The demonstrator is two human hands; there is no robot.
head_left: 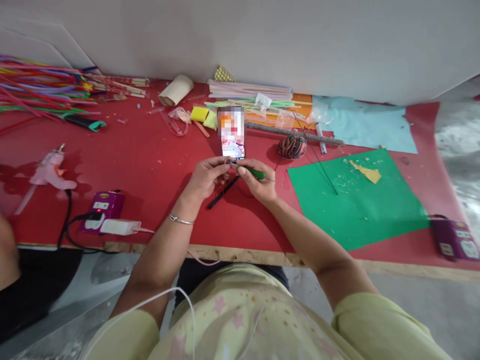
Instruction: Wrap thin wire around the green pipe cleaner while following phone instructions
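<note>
My left hand [208,177] pinches a small piece of multicoloured yarn [227,160] between thumb and fingers; its exact shape is too small to make out. In my right hand [260,185] is a green-handled crochet hook [255,172], its tip meeting the yarn at the left fingertips. Just beyond both hands stands a phone [233,142] with a lit screen, partly blurred. The ball of multicoloured yarn [291,147] lies to the right, behind my right hand. Under the hands a thin black strip [221,194] rests on the red tabletop [157,190].
Green sheet [356,205] with scraps lies right, a light blue sheet [375,122] behind it. Coloured sticks [249,90] and a cardboard tube [176,90] sit along the wall. At left are a pink glue gun [50,170], a purple power strip [107,202] and another person's arm [7,255].
</note>
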